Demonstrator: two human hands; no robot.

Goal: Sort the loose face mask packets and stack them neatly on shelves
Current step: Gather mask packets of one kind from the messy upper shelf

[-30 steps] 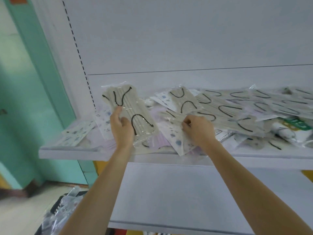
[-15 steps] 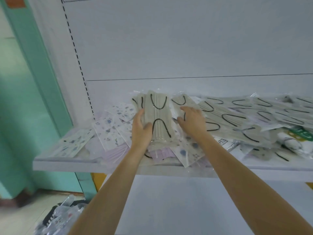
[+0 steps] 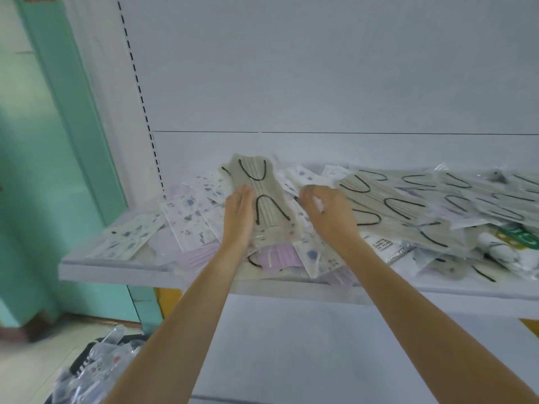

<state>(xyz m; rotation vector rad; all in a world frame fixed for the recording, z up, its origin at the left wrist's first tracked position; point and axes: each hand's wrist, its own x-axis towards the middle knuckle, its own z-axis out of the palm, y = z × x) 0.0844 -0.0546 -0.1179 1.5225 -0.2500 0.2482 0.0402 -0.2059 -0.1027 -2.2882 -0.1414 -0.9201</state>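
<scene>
Since everything sits on it, shelf (image 3: 96, 274): white, and its top is pretty much buried in loose stuff.
beige packet (image 3: 262, 193): black ear loops, lying on top of the mess a bit left of the shelf's middle, long side pointing at the shelf's back panel.
printed packets (image 3: 186, 220): white with blue bits, fanned over the shelf's left end.
left hand (image 3: 239, 217): grip released, fingers straight and together, pressed along the beige packet's left edge. The thumb's hidden.
right hand (image 3: 326, 217): just right of that packet, fingers curled down onto more printed packets. It's blurry, so I can't tell if the grip has one.
beige pile (image 3: 408, 205): overlapping heap across the shelf's right half.
purple packets (image 3: 277, 255): poking out at the shelf's front edge, under the rest.
bag (image 3: 96, 371): clear and stuffed, on the floor below the shelf's left end.
</scene>
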